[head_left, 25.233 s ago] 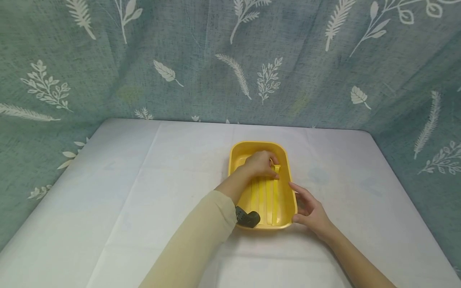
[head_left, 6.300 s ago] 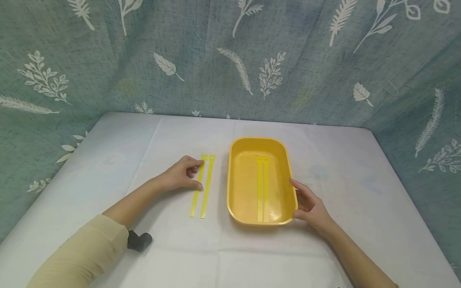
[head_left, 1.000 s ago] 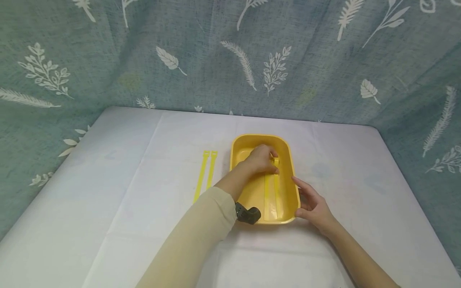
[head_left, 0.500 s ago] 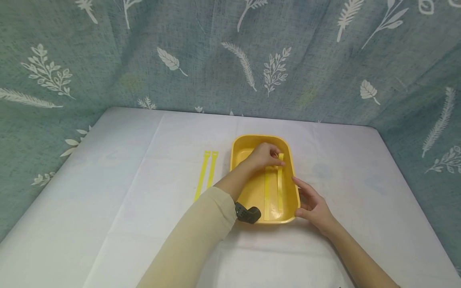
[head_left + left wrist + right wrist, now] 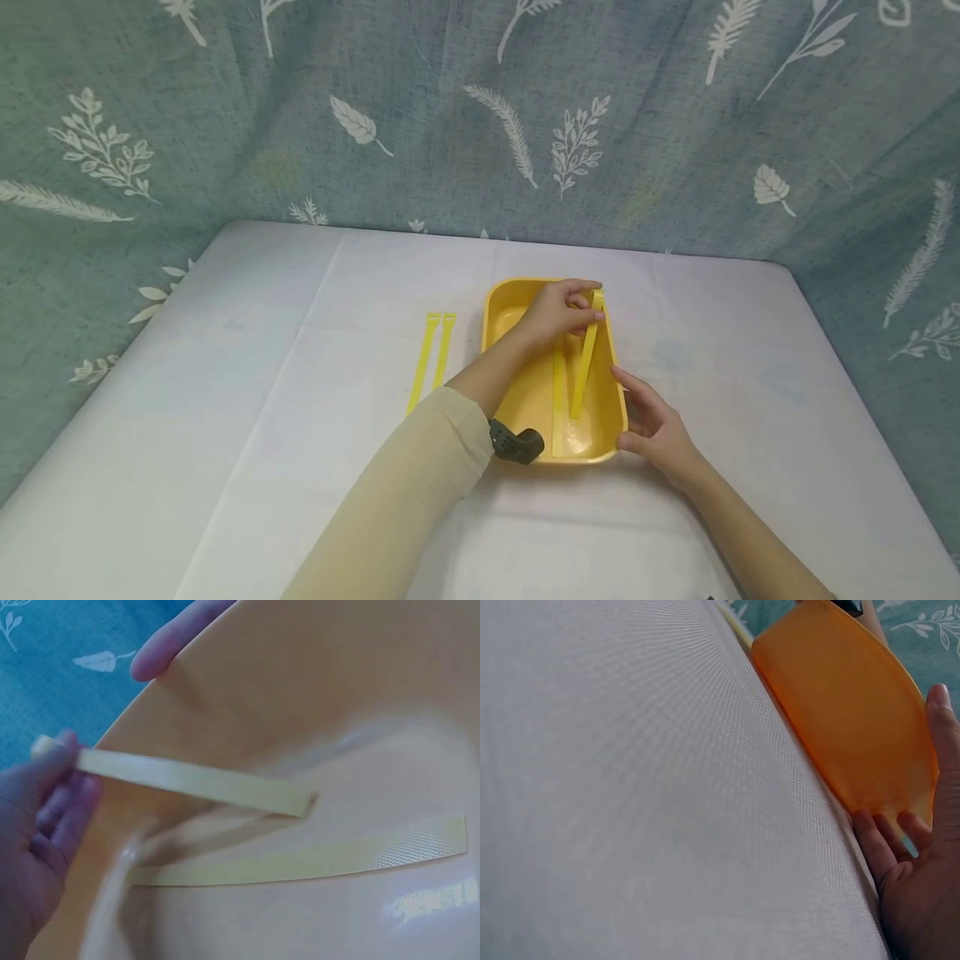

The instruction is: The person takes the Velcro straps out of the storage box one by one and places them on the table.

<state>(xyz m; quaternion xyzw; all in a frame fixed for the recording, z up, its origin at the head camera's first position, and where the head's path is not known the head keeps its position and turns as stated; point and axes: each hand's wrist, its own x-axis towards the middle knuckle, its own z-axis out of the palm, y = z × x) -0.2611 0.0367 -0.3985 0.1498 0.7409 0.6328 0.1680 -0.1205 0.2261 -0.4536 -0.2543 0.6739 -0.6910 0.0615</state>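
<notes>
Between thumb and fingers, my left hand (image 5: 555, 315) pinches the head of a yellow slotted strap (image 5: 586, 367). This strap is raised aslant over the yellow tray (image 5: 525, 421), its tail hanging down inside in the left wrist view. A second yellow strap (image 5: 300, 862) lies flat on the tray floor, with a textured patch at its end. My right hand (image 5: 656, 425) touches the tray's right side from outside, thumb and fingers spread. In the right wrist view its fingertips (image 5: 864, 817) are low against the tray's outer wall.
Two more yellow straps (image 5: 423, 362) lie side by side on the white cloth (image 5: 300, 400) left of the tray, lower ends hidden by the left sleeve (image 5: 420, 483). A patterned teal curtain (image 5: 420, 125) stands behind the table.
The left hand has lifted one strap off the tray floor, moving up and to the right toward the far right rim. My right hand stays at the tray's side.
</notes>
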